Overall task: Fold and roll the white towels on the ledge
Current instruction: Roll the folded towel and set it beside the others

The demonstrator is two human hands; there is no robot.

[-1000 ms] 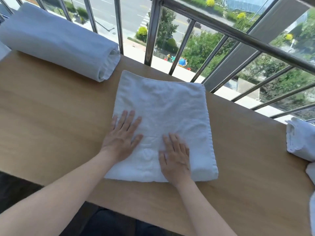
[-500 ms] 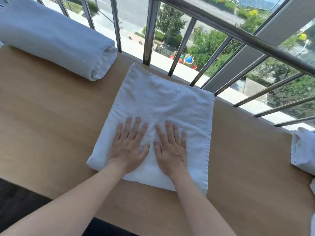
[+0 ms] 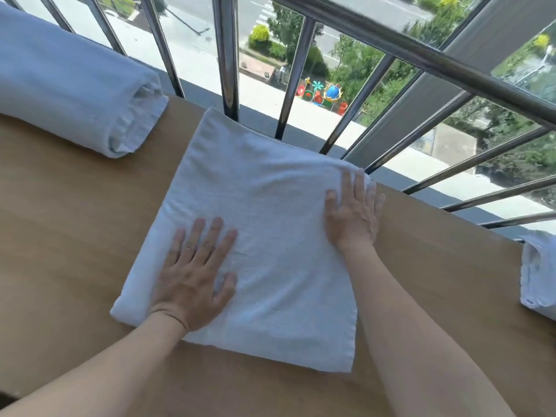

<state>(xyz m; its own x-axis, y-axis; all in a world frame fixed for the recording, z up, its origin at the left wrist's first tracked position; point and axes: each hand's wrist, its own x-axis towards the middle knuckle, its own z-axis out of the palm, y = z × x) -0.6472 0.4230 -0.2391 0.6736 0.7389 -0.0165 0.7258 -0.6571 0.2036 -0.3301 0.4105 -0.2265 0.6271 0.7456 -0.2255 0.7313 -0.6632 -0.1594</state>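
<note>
Folded white towel: terry cloth, fine nubby pile, roughly square, several layers thick, lying flat at the middle of the ledge and turned at a slight angle. Near-left edge is a soft rounded fold; near-right corner shows a flat stitched hem.

Left hand: palm down, fingers spread wide, pressing flat on the towel's near-left part. Nothing gripped.

Right hand: palm down at the towel's far-right corner, fingers together and extended, lying over the edge with the cloth bunched slightly beneath them. Cannot tell whether the fingertips pinch the cloth or only press it.

Rolled towel: far left, thick white cylinder, smoother weave, spiral end facing right. Well apart from the folded one.

1 more white towel at the right edge, crumpled and loosely rolled, partly out of view.

Ledge: matte tan wood-look board, smooth and bare between the cloths. Along its far side runs a polished steel railing of round bars. Beyond it, far below, a street, green trees and bright playground equipment in daylight.
</note>
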